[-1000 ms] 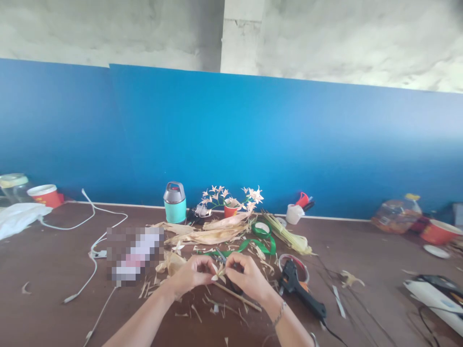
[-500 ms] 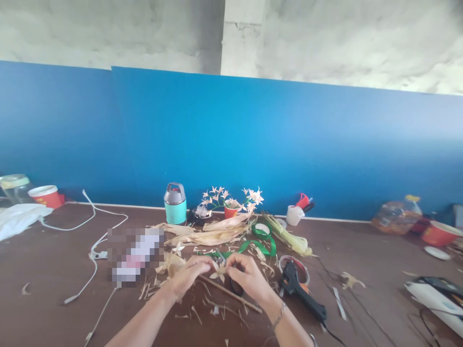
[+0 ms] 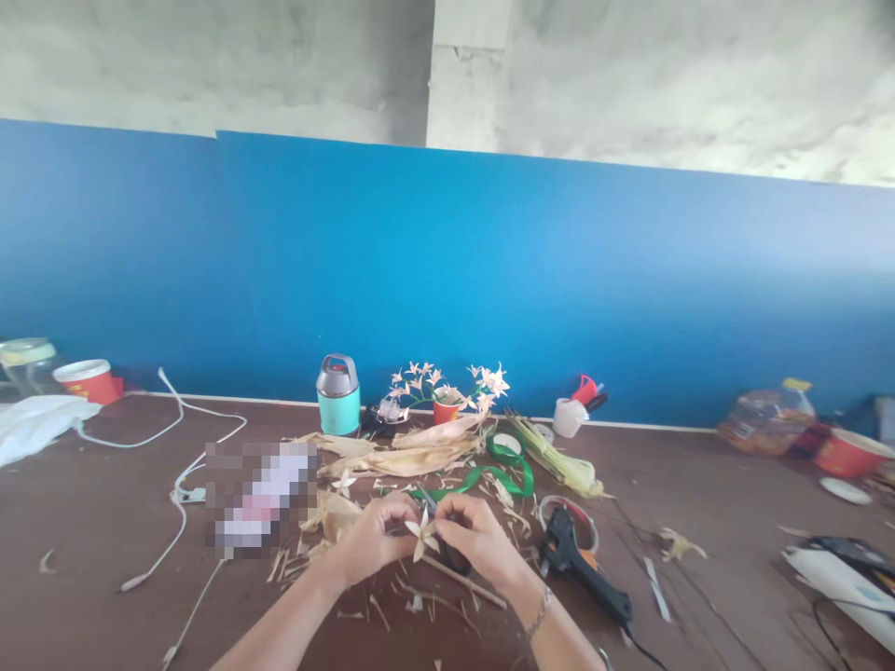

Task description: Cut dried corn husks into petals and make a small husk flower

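Note:
Between my two hands is a pale, star-shaped husk flower [image 3: 421,534] with narrow pointed petals, facing me. My left hand [image 3: 381,536] pinches it from the left side, the thumb close to the petals. On the right, my right hand [image 3: 472,533] has thumb and index finger closed on a petal. Scissors [image 3: 428,501] lie just behind the flower, partly hidden by my hands. Under the hands a thin stick [image 3: 465,582] rests on the table among husk scraps. Beyond lie dried corn husks [image 3: 406,457] and a green ribbon [image 3: 514,475].
A black glue gun [image 3: 584,568] lies right of my hands, by a tape roll [image 3: 594,531]. Behind stand a teal flask [image 3: 339,401], a red cup [image 3: 446,408] with finished flowers, and a white cup [image 3: 570,417]. A white cable [image 3: 183,522] runs along the left.
The flower has turned to face me more fully, its petals now clearly spread. My left hand has curled, its thumb moving in below the fingers. My right hand has barely shifted.

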`<state>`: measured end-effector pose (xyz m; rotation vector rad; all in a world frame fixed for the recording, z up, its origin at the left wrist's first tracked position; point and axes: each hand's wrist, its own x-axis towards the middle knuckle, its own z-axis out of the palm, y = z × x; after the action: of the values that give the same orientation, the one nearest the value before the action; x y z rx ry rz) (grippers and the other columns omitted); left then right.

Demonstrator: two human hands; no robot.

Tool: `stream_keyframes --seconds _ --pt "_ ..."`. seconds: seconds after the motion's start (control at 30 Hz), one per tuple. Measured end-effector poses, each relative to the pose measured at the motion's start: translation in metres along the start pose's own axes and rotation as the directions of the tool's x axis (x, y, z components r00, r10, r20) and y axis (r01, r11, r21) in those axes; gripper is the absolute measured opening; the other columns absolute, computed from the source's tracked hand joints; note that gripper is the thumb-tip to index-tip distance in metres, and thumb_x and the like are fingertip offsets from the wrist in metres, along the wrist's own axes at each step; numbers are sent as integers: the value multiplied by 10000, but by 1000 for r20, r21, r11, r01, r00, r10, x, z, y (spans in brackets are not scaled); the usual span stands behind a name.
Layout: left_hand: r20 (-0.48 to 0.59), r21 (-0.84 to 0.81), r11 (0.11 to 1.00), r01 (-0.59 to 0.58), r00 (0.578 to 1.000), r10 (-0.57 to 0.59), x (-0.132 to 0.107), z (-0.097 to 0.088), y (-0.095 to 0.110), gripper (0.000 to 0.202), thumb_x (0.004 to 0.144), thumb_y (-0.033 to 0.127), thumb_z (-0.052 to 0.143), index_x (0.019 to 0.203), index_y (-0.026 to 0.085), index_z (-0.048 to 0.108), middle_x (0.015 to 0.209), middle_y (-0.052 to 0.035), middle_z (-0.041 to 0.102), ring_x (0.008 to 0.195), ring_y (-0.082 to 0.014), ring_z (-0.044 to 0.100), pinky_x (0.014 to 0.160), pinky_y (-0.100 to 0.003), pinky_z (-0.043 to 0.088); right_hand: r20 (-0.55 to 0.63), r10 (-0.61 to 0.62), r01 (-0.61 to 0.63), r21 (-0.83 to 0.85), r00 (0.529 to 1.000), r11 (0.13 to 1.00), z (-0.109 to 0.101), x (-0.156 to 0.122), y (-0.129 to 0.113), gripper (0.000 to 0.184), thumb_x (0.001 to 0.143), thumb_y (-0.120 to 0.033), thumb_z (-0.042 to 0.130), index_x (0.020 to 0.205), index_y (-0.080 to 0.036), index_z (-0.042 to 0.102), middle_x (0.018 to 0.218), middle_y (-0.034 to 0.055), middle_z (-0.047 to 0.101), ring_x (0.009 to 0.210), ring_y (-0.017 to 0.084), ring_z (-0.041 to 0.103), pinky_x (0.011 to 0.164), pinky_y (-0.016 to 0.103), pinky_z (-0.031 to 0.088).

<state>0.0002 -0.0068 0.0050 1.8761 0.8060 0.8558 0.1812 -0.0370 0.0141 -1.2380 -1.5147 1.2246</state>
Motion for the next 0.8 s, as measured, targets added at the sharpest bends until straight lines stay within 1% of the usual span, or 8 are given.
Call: stream_keyframes --seconds 0.1,0.3,0.43,0.53,0.7,0.8 --pt "-17 14 1000 1 1000 0 0 0 3 158 661 278 705 619 165 603 749 -18 609 742 -159 566 693 -253 423 0 -1 1 5 1000 1000 0 0 0 51 680 -179 526 631 -164 526 505 -60 426 432 64 337 412 191 239" --pt "2 97 995 -31 1000 31 0 0 7 194 654 325 718 677 171 603 748 -19 621 736 -161 562 712 -259 423 18 -26 26 -11 1000 1000 -1 0 2 50 678 -160 520 630 -172 518 505 -62 426 445 73 354 426 198 249" --pt "42 90 995 -43 998 39 -1 -2 7 184 678 333 703 655 172 617 835 -47 635 818 -177 579 751 -267 428 23 -54 55 -69 998 996 -3 -1 -2 70 675 -136 509 617 -171 526 520 -56 448 467 79 378 453 202 278" --pt "46 86 996 -37 998 33 -1 -3 5 182 674 320 707 631 166 620 853 -59 632 826 -181 584 753 -269 431 14 -78 79 -103 997 992 -2 -2 -5 81 666 -122 518 599 -163 536 555 -45 479 513 84 397 494 203 300" --pt "29 105 994 -15 999 12 -1 -1 3 137 675 274 699 644 169 616 807 -44 621 795 -174 574 729 -267 426 16 -37 38 -63 999 997 -1 -1 -4 79 663 -131 514 595 -167 529 519 -57 441 491 80 367 481 204 281" --pt "25 115 993 -5 1000 2 -1 1 2 142 683 281 691 638 172 612 805 -38 621 788 -170 566 728 -268 419 19 -3 4 -33 1000 999 -1 0 -2 62 655 -138 511 606 -168 533 502 -61 437 469 79 363 460 205 266"
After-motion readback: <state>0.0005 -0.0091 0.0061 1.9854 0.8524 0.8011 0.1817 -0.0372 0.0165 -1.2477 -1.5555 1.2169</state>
